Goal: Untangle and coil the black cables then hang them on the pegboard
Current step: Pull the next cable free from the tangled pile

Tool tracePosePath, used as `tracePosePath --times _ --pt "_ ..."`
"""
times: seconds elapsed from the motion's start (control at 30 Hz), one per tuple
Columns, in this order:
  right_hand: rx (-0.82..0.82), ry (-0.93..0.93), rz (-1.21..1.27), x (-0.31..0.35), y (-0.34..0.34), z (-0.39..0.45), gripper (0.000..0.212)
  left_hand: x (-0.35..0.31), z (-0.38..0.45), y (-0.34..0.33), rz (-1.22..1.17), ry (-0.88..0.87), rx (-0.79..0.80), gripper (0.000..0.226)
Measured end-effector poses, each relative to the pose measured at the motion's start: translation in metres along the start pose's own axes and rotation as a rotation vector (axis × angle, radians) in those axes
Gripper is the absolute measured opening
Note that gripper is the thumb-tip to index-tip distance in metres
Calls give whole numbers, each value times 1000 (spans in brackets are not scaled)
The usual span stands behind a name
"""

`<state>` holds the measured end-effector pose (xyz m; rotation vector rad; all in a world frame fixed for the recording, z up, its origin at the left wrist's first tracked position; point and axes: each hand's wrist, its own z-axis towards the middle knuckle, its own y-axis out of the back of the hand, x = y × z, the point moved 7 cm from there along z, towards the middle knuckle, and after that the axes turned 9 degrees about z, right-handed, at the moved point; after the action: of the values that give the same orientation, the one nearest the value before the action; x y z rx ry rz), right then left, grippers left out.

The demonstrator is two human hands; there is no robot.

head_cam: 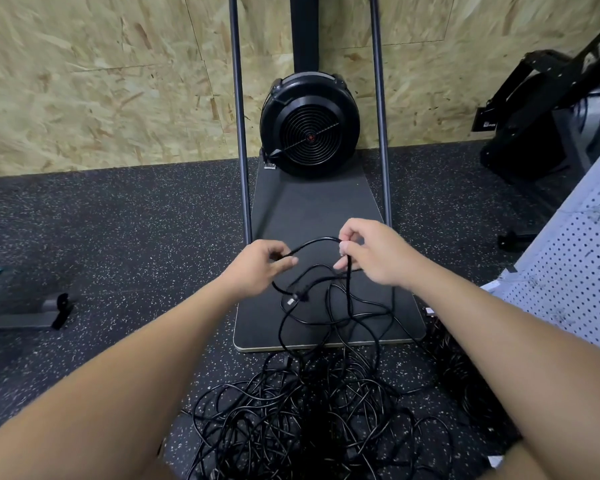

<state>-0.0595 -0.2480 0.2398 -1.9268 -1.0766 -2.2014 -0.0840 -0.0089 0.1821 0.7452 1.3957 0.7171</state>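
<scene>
Left hand and right hand each pinch the same black cable, which arcs between them above the fan machine's black base plate; its plug end dangles below. The rest of the tangled cable pile lies on the speckled rubber floor, with the white pegboard leaning at right. Best approach, likely: follow this strand hand over hand, lifting loops clear instead of pulling tight, then coil evenly.
</scene>
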Motion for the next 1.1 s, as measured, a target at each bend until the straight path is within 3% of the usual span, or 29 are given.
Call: tracePosePath --times 0.13,0.23,0.27,0.37,0.4,0.6,0.7,0.77,0.9,1.0,1.1 --pt "-42 -2 -116 -1 5 -1 12 -11 -5 -4 -61 -68 74 37" --pt "39 73 -169 11 -4 -5 46 -42 -7 -3 -96 -174 85 33" --pt "75 78 -180 14 -8 -6 44 -51 -6 -3 -121 -202 101 27" --pt "114 57 -242 17 -17 -5 9 -65 -4 -1 -143 -227 91 9" --pt "94 57 -253 17 -16 -4 14 -60 -3 -1 -137 -204 83 8" --pt "-24 -41 -7 3 8 -3 28 -20 -13 -2 -148 -16 139 26" --pt "40 -82 4 -1 1 -7 15 -35 -18 2 -298 -18 109 35" --pt "84 -52 -54 5 -5 -9 35 -54 -18 6 -294 -67 76 37" --pt "124 54 10 32 -15 -8 27 -85 -19 6 -498 -50 101 50" --pt "39 55 178 40 -9 -5 36 -94 -21 10 -638 63 120 67" --pt "-94 1 409 37 2 -1 36 -92 -24 8 -620 75 144 61"
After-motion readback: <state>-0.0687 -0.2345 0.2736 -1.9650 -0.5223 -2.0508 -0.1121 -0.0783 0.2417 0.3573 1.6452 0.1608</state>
